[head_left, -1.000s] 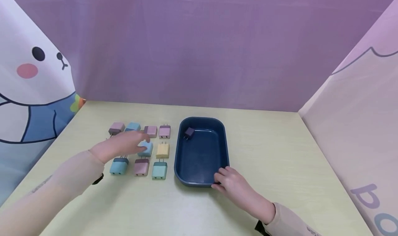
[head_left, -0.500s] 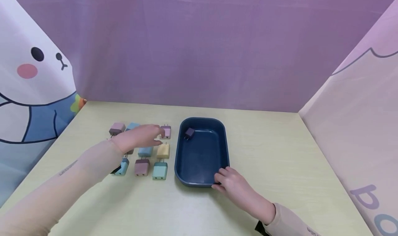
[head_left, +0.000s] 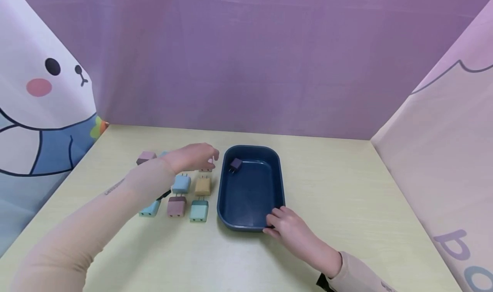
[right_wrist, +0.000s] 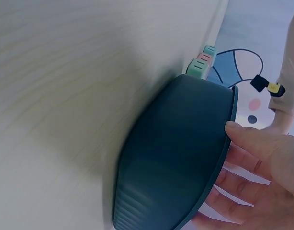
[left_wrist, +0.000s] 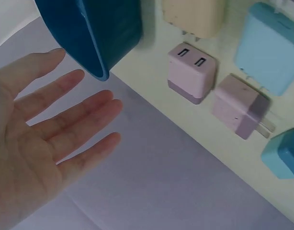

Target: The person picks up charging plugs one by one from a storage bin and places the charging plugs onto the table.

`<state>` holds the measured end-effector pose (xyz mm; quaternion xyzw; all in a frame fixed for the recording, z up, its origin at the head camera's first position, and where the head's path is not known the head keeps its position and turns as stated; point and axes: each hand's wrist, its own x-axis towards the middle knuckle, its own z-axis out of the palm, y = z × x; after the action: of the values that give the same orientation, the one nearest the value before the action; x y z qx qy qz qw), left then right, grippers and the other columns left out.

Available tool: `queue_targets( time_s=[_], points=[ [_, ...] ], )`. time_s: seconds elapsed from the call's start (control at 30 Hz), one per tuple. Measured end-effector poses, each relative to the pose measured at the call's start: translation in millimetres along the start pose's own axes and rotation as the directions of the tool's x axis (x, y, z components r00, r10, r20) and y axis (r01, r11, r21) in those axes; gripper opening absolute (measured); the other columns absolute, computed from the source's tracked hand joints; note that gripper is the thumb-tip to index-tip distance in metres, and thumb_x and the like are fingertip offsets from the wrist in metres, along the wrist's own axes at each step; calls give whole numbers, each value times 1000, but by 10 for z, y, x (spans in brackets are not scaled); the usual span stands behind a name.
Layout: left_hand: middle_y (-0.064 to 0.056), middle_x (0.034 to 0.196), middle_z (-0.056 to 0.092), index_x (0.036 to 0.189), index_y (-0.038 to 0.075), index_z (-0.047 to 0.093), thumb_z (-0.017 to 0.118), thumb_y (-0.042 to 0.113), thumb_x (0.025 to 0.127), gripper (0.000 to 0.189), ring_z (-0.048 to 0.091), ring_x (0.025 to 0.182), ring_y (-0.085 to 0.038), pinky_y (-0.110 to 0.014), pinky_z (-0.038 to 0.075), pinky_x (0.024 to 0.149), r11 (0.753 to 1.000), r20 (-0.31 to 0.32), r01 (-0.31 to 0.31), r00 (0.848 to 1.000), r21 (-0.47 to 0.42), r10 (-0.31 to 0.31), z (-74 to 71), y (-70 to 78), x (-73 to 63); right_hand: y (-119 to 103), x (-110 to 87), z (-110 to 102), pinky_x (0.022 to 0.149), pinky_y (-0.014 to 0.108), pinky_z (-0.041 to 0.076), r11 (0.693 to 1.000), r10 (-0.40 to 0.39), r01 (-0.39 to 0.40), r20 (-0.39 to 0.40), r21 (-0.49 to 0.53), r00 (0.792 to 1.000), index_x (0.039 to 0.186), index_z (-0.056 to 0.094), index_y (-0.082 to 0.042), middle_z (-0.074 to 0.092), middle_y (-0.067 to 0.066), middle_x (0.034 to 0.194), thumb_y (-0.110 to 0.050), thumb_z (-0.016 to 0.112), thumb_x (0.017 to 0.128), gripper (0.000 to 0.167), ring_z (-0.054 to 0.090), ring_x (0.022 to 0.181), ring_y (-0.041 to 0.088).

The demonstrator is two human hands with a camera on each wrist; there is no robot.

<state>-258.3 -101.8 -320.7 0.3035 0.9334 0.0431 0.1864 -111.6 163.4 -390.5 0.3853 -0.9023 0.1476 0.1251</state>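
Note:
In the head view my left hand [head_left: 192, 156] is over the back row of USB charger plugs, partly covering the pink charger [head_left: 206, 169] nearest the tray. Its fingers are spread and hold nothing in the left wrist view, where that pink charger [left_wrist: 191, 72] stands apart from them. My right hand [head_left: 290, 230] grips the near right corner of a dark blue tray [head_left: 252, 198], thumb and fingers either side of the rim in the right wrist view. Inside the tray, at its far left, lies a dark purple charger [head_left: 236, 165].
Left of the tray, more chargers sit in rows: yellow [head_left: 203, 186], light blue [head_left: 181, 184], mauve [head_left: 176, 207], mint [head_left: 199, 210] and another blue one [head_left: 150, 209]. My left forearm hides some of them. A purple cloth [head_left: 269, 69] hangs behind the table.
My left hand has moved right and slightly away from me, from above the light blue charger to the pink one by the tray. The right hand and tray have stayed put.

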Motion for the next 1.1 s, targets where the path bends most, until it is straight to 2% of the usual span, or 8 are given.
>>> queue_targets(
  time_s=[0.1,0.3,0.53,0.83,1.1],
  points=[
    [-10,111,57,110,5,57,57,18,86,27,56,90,-18,-34,45,81,1000,15,17,1000,6,-17,-28,55,77,6,-6,2,55,17,31,1000,-2,2,-4,-1,1000,67,54,-14,44,-8,63,-20,71,72,18,33,58,7],
    [-11,116,56,112,4,57,57,17,86,29,52,104,-22,-36,42,88,1000,17,20,1000,-4,-19,-78,146,234,5,-5,2,55,17,31,1000,-3,3,-3,4,1000,67,55,-14,44,-8,63,-19,71,72,18,33,58,7],
    [-11,114,56,112,2,57,56,16,86,29,53,101,-22,-34,43,85,1000,14,-16,1000,-3,16,-104,219,409,12,0,4,54,17,31,1000,-17,16,-27,-8,999,67,54,-13,44,-7,63,-19,72,70,19,33,58,7],
    [-10,115,55,114,3,56,56,17,86,31,53,100,-21,-33,44,84,1000,33,11,999,-17,-10,-147,304,584,10,7,6,54,16,31,1000,1,-1,-1,10,1000,67,55,-13,44,-7,63,-18,72,71,18,33,58,7],
    [-9,115,55,111,3,56,56,15,86,28,52,99,-19,-33,42,85,999,76,43,996,-9,-42,-116,353,736,23,8,19,53,17,31,1000,-13,13,-27,-2,1000,66,54,-13,45,-7,63,-18,72,70,19,33,58,7]
  ],
)
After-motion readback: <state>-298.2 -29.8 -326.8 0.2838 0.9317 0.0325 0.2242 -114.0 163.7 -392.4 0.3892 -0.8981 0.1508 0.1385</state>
